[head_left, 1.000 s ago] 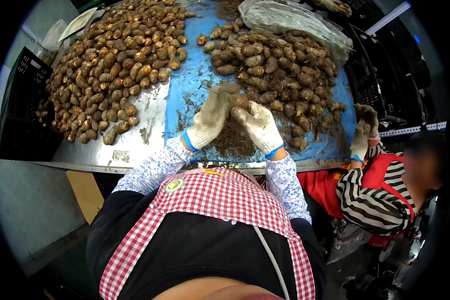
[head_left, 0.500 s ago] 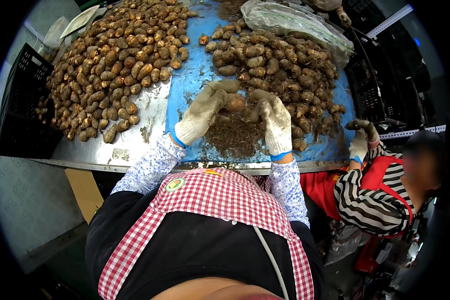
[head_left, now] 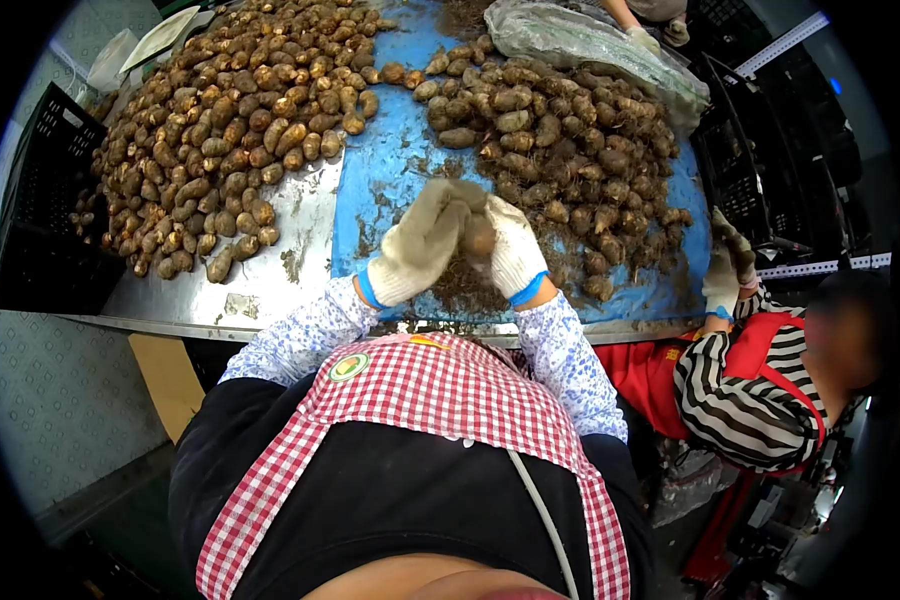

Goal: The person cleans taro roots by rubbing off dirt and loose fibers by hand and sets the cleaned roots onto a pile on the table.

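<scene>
My left hand (head_left: 422, 242), in a soiled white knit glove, is closed around a small brown taro (head_left: 479, 237) above the blue sheet. My right hand (head_left: 513, 250), gloved the same way, presses against the taro's other side with its fingers closed on it. Part of the taro is hidden by the gloves. Beneath both hands lies a patch of dark root fibres and dirt (head_left: 465, 287). Beyond them to the right is a heap of hairy, dirty taros (head_left: 580, 150). Smoother taros form a large pile (head_left: 230, 130) at the left.
A blue sheet (head_left: 370, 200) covers part of the metal table (head_left: 295, 235). A black crate (head_left: 45, 250) stands at the left edge, and clear plastic (head_left: 580, 42) lies behind the right heap. One person (head_left: 740, 390) stands at the right; another person's gloved hand (head_left: 644, 40) touches the plastic.
My right hand has moved left and closed against the taro, joining my left hand. At the back, another person's hand has come onto the plastic. The right-hand person's gloves have shifted slightly.
</scene>
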### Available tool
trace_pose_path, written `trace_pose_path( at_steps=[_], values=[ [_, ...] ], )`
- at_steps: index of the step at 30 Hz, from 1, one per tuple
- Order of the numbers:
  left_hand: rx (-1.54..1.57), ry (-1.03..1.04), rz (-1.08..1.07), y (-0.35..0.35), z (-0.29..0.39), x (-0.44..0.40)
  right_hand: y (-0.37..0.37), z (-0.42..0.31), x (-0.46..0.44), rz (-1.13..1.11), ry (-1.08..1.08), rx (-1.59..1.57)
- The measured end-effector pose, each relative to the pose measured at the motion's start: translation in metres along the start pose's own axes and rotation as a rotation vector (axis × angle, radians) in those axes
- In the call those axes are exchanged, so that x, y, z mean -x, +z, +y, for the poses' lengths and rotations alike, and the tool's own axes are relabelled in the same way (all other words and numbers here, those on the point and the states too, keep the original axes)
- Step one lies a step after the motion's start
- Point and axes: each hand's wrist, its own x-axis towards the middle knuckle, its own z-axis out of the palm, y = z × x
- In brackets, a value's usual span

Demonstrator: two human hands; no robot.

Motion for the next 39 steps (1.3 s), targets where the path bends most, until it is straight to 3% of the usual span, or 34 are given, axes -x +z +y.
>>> trace_pose_path(
  at_steps=[1,2,3,5,6,8,11,14,16,17,18,19,20,21,22,23,26,27,31,34,36,37,39],
  values=[
    [0.152,-0.094,0.035,0.003,0.003,-0.007,0.004,0.012,-0.011,0.081,-0.071,-0.077],
    [0.303,-0.183,0.071,0.003,0.006,-0.013,-0.003,0.013,-0.015,0.078,-0.159,0.074],
    [0.395,-0.111,0.028,0.0,0.007,-0.012,-0.011,0.01,-0.018,0.074,-0.251,0.223],
    [0.294,-0.082,0.071,-0.006,0.01,-0.012,0.009,-0.034,0.013,0.145,-0.275,0.472],
    [0.245,-0.065,0.092,-0.007,0.011,-0.014,0.013,-0.043,0.021,0.174,-0.262,0.429],
    [0.31,-0.007,0.118,-0.005,0.015,-0.014,-0.001,-0.028,0.009,-0.075,-0.39,0.029],
    [0.203,-0.045,0.088,-0.001,0.013,-0.015,0.028,-0.015,0.031,0.117,-0.551,0.942],
    [-0.066,-0.101,-0.011,-0.001,0.043,-0.021,0.023,0.0,0.029,0.234,-0.923,0.984],
    [-0.243,-0.285,-0.093,-0.01,0.057,-0.029,0.021,-0.004,0.027,0.028,-0.687,0.997],
    [-0.117,-0.407,-0.029,-0.014,0.061,-0.037,0.021,-0.006,0.029,-0.069,-0.567,1.0],
    [0.077,-0.458,-0.003,-0.02,0.05,-0.039,0.023,-0.004,0.036,-0.037,-1.056,1.136],
    [-0.015,-0.254,-0.067,-0.03,0.017,-0.04,0.017,0.007,0.023,-0.066,-1.159,0.949],
    [-0.047,-0.242,-0.068,-0.03,0.007,-0.041,0.01,0.017,0.011,-0.093,-1.256,0.758],
    [-0.08,-0.229,-0.07,-0.031,-0.003,-0.042,0.012,0.008,0.022,-0.054,-1.039,0.667],
    [-0.054,-0.409,-0.007,-0.024,0.01,-0.046,0.012,-0.003,0.036,-0.017,-0.825,0.573],
    [-0.03,-0.586,0.053,-0.019,0.017,-0.05,0.008,-0.009,0.043,0.001,-0.763,0.564],
    [0.352,-0.412,-0.046,-0.015,0.016,-0.029,-0.004,-0.016,0.042,0.078,-0.911,0.857],
    [0.714,-0.452,-0.304,-0.03,0.01,-0.024,-0.007,-0.016,0.038,0.093,-0.932,0.9],
    [0.683,-0.305,-0.288,-0.017,0.036,-0.017,-0.006,-0.02,0.028,0.108,-1.012,1.015],
    [0.519,-0.359,-0.31,-0.016,0.05,-0.021,-0.002,-0.023,0.024,0.095,-1.023,0.949],
    [0.583,-0.354,-0.237,-0.008,0.045,-0.021,-0.001,-0.025,0.022,0.038,-1.027,0.882],
    [0.615,-0.353,-0.197,-0.005,0.039,-0.02,0.0,-0.025,0.02,0.1,-1.165,1.004],
    [0.283,-0.241,-0.289,-0.017,-0.011,-0.021,0.004,-0.032,0.019,0.153,-1.35,1.073]
  ],
)
